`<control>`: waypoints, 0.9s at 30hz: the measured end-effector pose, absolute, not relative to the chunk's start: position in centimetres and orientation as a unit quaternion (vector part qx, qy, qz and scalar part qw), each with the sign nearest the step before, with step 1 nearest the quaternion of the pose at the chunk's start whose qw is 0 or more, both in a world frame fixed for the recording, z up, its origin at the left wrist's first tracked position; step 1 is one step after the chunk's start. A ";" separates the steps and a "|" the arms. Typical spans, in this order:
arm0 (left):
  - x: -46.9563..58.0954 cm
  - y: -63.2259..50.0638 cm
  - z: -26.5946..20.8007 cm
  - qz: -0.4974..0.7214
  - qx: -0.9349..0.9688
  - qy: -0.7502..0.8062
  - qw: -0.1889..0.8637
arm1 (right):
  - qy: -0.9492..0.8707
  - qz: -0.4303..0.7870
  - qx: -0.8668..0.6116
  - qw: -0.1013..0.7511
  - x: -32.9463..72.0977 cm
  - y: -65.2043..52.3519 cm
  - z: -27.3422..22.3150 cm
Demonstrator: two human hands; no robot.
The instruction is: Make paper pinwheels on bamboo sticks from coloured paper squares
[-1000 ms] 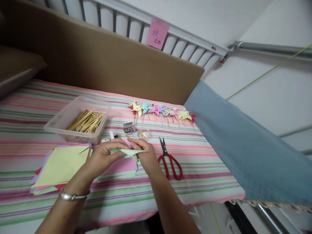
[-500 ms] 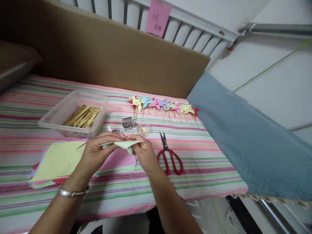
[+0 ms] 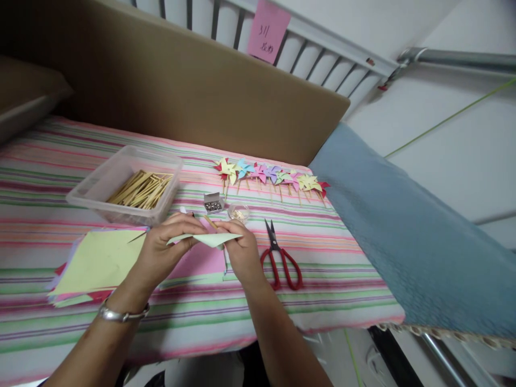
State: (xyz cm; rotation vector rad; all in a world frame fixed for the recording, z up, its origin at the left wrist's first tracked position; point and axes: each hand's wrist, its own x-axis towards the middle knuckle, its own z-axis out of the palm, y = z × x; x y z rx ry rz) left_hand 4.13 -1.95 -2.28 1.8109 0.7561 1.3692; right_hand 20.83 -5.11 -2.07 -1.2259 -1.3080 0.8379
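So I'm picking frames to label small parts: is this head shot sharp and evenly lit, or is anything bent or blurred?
Head view: soft even light, no glare. Wide-lens distortion bows the cardboard panel and rail. The left hand, right hand and pale green paper are slightly soft. The small pin box is too small to read.

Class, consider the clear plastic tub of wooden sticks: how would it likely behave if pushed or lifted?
The clear plastic tub looks thin-walled and only partly filled with wooden sticks, so it is probably light. Its low, wide shape makes tipping unlikely. On the striped cloth it may drag rather than glide.
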 end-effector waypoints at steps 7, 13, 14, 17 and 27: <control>4.2 -2.0 -2.2 0.530 0.703 0.297 0.369 | -0.561 0.344 -0.509 0.555 21.0 -5.0 -2.5; 4.2 -2.1 -2.2 0.540 0.694 0.304 0.366 | -0.575 0.346 -0.501 0.547 20.8 -5.1 -2.2; 4.2 -2.2 -2.2 0.543 0.692 0.307 0.363 | -0.580 0.343 -0.501 0.544 20.8 -5.2 -2.1; 4.2 -2.3 -2.0 0.548 0.691 0.317 0.348 | -0.587 0.341 -0.500 0.538 20.6 -5.4 -1.8; 3.9 -2.5 -1.9 0.553 0.705 0.326 0.302 | -0.578 0.359 -0.481 0.554 20.3 -5.7 -1.8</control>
